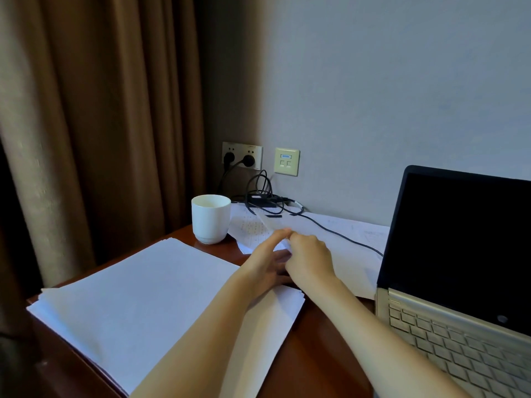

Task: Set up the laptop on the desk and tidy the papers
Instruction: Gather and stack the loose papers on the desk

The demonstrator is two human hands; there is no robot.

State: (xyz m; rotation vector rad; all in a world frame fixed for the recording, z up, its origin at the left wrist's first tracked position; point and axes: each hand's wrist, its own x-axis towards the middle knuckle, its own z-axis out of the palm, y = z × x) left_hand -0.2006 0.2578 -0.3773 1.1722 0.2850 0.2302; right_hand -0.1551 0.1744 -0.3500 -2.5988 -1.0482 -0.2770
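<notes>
A heavy brown curtain (86,110) hangs far left of the hands. A thick stack of white papers (129,297) lies squared on the reddish wooden surface (316,354), under the left forearm. Just left of the hands and a little beyond them, a white cup (211,218) stands upright at the stack's far corner. The left hand (267,259) reaches forward with fingers stretched out straight, its uppermost fingertip touching the edge of a loose sheet (273,224). The sheet is lifted off the surface and blurred. Close against it on the right, the right hand (309,254) is curled, its fingertips pinching the same sheet. More printed sheets (344,234) lie spread flat beyond and to the right of the hands. On the grey wall (373,81) past the hands are a double power socket (242,156) with two plugs in it and a cream network plate (286,161). A black cable (330,232) coils below them and trails across the spread sheets towards the right. Right of the hands, the laptop (459,254) stands open on the surface, its screen dark and its silver keyboard facing the person.
</notes>
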